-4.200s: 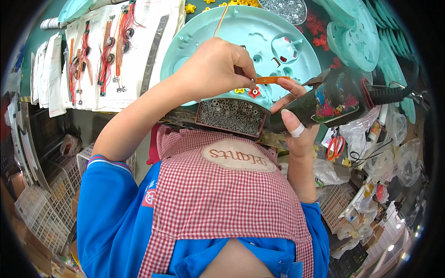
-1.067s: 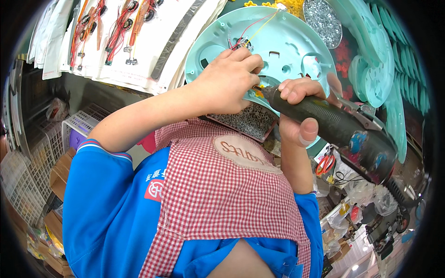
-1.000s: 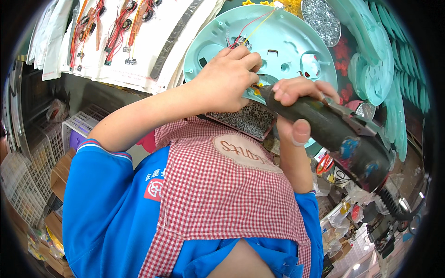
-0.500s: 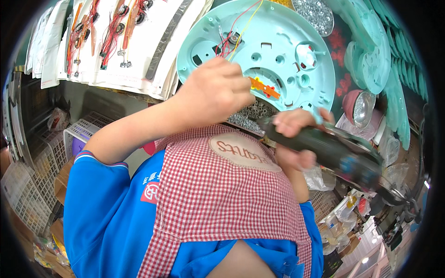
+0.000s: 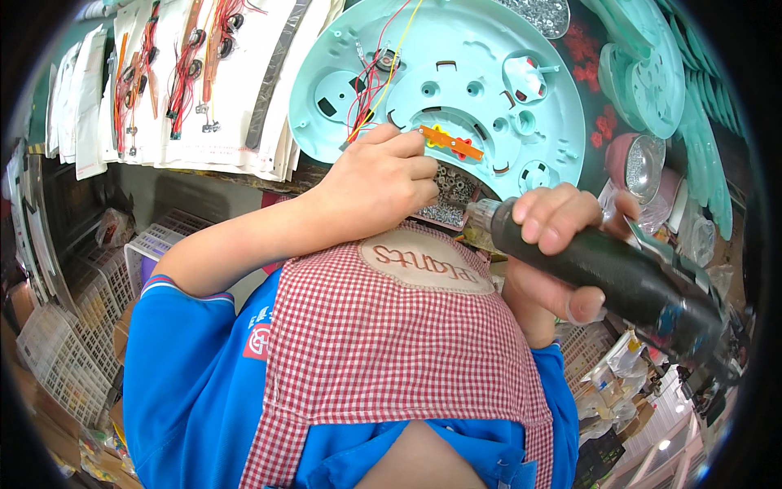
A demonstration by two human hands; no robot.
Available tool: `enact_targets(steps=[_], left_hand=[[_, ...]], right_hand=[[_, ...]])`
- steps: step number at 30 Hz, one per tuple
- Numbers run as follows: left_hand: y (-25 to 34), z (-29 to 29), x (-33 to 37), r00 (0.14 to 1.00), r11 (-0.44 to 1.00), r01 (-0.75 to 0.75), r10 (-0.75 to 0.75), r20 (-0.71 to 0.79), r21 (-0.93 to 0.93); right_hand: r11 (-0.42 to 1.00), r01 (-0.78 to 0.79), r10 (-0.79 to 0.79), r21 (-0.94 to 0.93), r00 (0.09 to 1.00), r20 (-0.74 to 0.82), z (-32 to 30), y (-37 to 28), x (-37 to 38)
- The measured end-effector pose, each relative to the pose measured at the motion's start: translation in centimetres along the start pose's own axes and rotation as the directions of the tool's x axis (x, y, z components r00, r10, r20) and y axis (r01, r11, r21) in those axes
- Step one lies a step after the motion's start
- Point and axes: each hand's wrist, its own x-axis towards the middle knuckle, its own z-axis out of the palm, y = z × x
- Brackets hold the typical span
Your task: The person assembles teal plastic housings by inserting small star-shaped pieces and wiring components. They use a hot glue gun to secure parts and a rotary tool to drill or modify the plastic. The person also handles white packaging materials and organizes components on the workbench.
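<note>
White cards (image 5: 204, 98) strung with red wire harnesses lie at the far left. Right of them: stacked mint discs (image 5: 652, 81), a tray of small metal parts (image 5: 542, 12). Below them: white wire baskets (image 5: 69, 359).

disc (image 5: 489, 73): mint plastic, smooth, faint sheen
strip (image 5: 450, 142): orange plastic, glossy
driver (image 5: 607, 273): black body, matt, looked rubbery; clear plastic nose
screws (image 5: 446, 191): bright metal, shiny, in tray
apron (image 5: 391, 342): red-white checked cloth, woven, matt
sleeve (image 5: 191, 367): blue cloth, soft
wires (image 5: 371, 69): red and yellow plastic sheathing, slick
</note>
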Motion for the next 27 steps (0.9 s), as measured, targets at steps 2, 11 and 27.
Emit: enact_targets(steps=[2,11,27], left_hand=[[0.4,0.1,0.3,0.998,0.998,-0.004,0.000,-0.061,-0.066],[0.8,0.0,2.3,0.977,0.986,0.042,-0.074,-0.202,-0.159],[-2.1,0.3,3.8,0.973,0.974,0.217,-0.210,0.093,-0.070]], right_hand=[[0.998,0.056,-0.057,0.032,0.998,0.030,0.0,-0.1,0.0],[0.981,0.193,-0.193,0.036,0.981,-0.010,-0.2,0.3,0.6],[0.930,-0.041,-0.022,-0.366,0.986,-0.166,-2.4,2.1,2.0]])
